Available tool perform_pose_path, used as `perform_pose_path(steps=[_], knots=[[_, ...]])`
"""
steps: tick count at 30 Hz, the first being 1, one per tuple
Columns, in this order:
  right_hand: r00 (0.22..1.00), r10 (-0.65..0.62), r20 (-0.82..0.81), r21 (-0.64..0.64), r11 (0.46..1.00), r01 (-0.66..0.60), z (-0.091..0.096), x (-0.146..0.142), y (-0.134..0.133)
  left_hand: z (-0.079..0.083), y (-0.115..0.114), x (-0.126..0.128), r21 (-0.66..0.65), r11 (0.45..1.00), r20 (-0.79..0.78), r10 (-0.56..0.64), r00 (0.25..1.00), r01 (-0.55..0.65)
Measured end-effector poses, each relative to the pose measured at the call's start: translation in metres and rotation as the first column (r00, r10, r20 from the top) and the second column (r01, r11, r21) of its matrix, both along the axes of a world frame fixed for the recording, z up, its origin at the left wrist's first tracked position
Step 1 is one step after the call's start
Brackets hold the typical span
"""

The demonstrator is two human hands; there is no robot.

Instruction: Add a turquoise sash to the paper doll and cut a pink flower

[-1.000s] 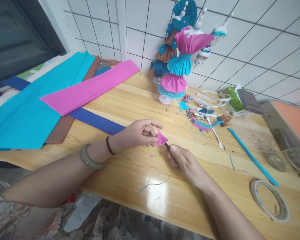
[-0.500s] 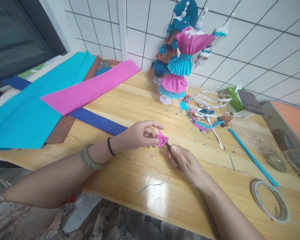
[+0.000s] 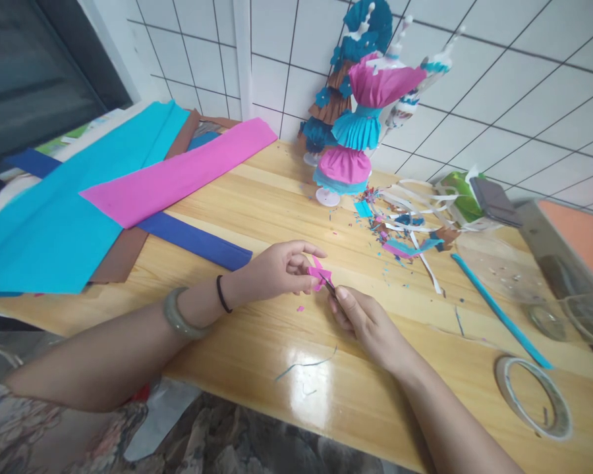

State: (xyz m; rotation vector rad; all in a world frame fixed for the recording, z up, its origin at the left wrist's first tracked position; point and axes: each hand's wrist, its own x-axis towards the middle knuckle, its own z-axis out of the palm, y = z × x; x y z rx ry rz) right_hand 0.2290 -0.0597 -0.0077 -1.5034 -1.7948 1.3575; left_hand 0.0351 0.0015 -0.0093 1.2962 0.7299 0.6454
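Note:
My left hand (image 3: pixel 277 270) pinches a small pink paper piece (image 3: pixel 319 274) just above the wooden table (image 3: pixel 257 197). My right hand (image 3: pixel 363 319) is closed round small scissors (image 3: pixel 329 286), whose dark tips touch the pink piece. A tiny pink offcut (image 3: pixel 300 308) lies on the wood below the hands. My left wrist wears a green bangle and a black hair tie.
Crepe paper sheets lie at the left: cyan (image 3: pixel 54 217), pink (image 3: pixel 178 174), dark blue (image 3: pixel 192 240). Paper-dressed doll figures (image 3: pixel 358 112) stand by the tiled wall. Paper scraps (image 3: pixel 400 230), a cyan strip (image 3: pixel 499 313) and a tape roll (image 3: pixel 534 395) lie to the right.
The pink piece has turned a little in my left fingers, and the scissor tips sit closer against it. Both hands stay in nearly the same place.

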Motion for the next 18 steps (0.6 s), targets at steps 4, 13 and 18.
perform_pose_path(steps=[4,13,18], knots=[[0.999,-0.015,-0.035,-0.019,1.0,0.014,-0.0012,-0.0005,-0.0003,-0.0004,-0.002,0.0019,0.01,0.999,0.012,0.034,0.999,-0.034],[0.992,-0.067,-0.106,-0.066,0.996,0.06,-0.0019,-0.0027,0.0007,-0.0067,-0.0069,0.0074,-0.002,0.995,0.021,0.104,0.994,-0.104],[0.991,-0.065,-0.117,-0.066,0.996,0.058,-0.0012,-0.0032,0.0009,-0.009,-0.0066,0.0086,-0.037,0.995,0.025,0.095,0.995,-0.094]])
